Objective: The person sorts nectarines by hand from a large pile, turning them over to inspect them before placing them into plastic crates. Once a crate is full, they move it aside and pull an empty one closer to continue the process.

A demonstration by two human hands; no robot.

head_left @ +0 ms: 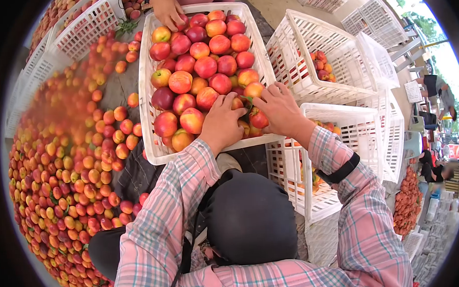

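A white plastic crate [147, 96] in front of me is filled with red and yellow nectarines [205, 67]. Both of my hands are at its near right corner. My left hand [222, 122] has its fingers curled down over a nectarine, mostly covered by the hand. Close beside it, my right hand [283, 110] bends its fingers around a red nectarine [259, 118]. A dark gap with a bit of green leaf shows between the hands. At the crate's far left corner, another person's hand [167, 10] reaches onto the fruit.
A large heap of loose nectarines [64, 200] spreads over the ground at left. White crates [318, 64] stand at right, some with fruit inside; another crate [91, 29] is at far left. Beyond them are a pile of reddish bags [408, 200] and people [440, 93].
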